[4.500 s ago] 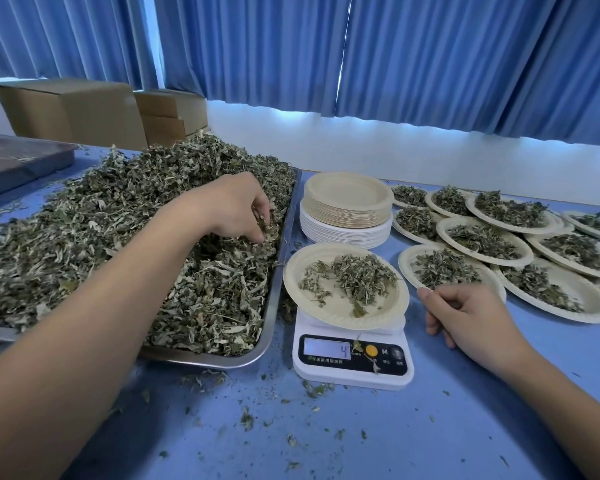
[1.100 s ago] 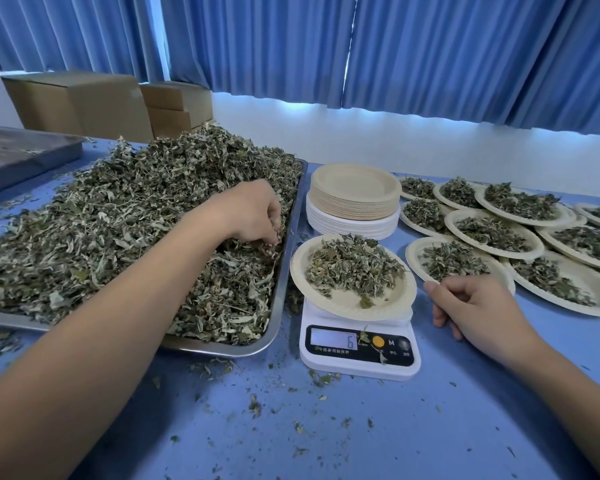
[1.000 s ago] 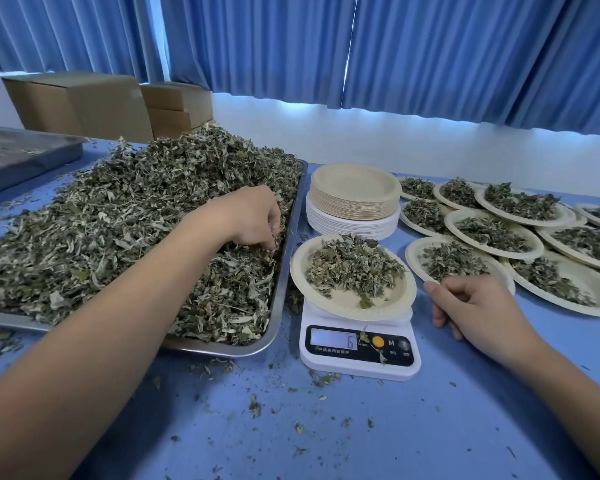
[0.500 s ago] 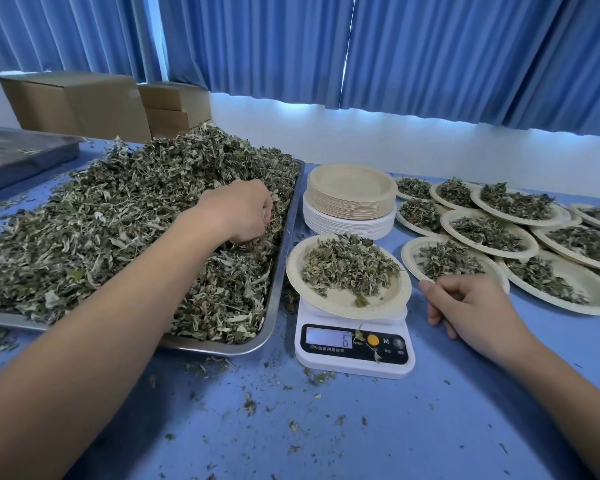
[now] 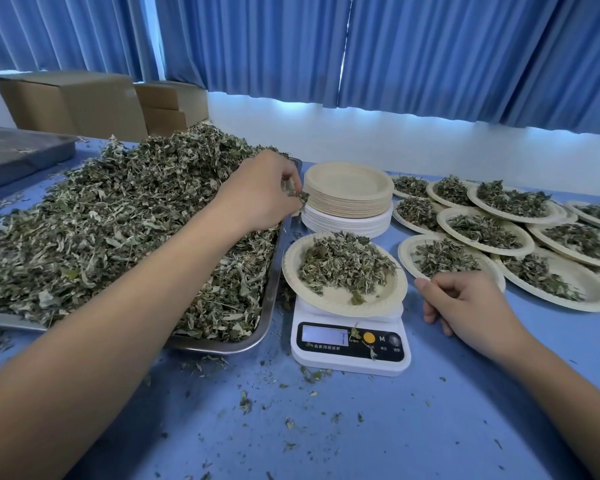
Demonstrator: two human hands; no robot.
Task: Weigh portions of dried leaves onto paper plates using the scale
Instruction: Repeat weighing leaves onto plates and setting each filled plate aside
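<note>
At the left of the frame a metal tray lies on the blue table, and it is heaped with dried leaves. The left hand is raised over the right edge of this tray, in the upper middle of the frame. Its fingertips are pressed together and pinch a small bunch of leaves, just beside a stack of empty plates.

Below the stack, in the centre, a paper plate with a pile of leaves sits on the white scale; the number on the display is too blurred to read. Some leaf crumbs lie on the table in front of it.

To the right of the scale the right hand rests on the table. Its fingers are loosely curled and hold nothing, and the forefinger tip is near the plate's rim. At the right edge of the frame lie many filled plates, overlapping each other.
</note>
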